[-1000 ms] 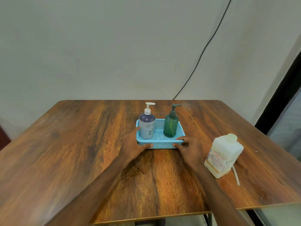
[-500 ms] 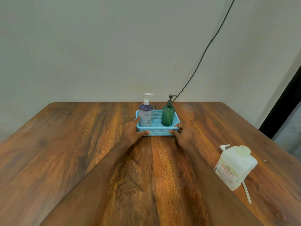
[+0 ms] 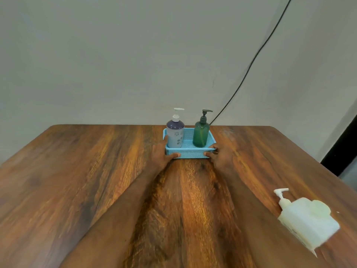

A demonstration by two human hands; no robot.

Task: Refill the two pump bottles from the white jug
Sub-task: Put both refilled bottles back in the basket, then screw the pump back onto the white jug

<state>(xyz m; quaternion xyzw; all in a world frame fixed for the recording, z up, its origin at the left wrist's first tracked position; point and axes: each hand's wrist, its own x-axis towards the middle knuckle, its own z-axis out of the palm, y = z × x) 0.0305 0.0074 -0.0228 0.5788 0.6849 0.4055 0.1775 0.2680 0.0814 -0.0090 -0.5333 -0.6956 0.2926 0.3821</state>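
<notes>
A light blue mesh basket [image 3: 190, 153] stands near the table's far edge. Inside it, a purple-and-white pump bottle [image 3: 175, 135] is upright on the left and a green pump bottle [image 3: 201, 134] on the right. My left hand [image 3: 161, 156] grips the basket's near left corner, thumb along the front wall. My right hand [image 3: 220, 155] grips the near right corner. The white jug [image 3: 307, 219] with a white pump lies near the right side of the table, close to me and apart from both hands.
The wooden table [image 3: 96, 180] ends against a pale wall. A black cable [image 3: 251, 64] runs down the wall to behind the basket. A dark door frame [image 3: 340, 151] is at the far right.
Both hands have pushed the basket with its two bottles away from me toward the far edge of the table. The jug now appears nearer and lower right in view.
</notes>
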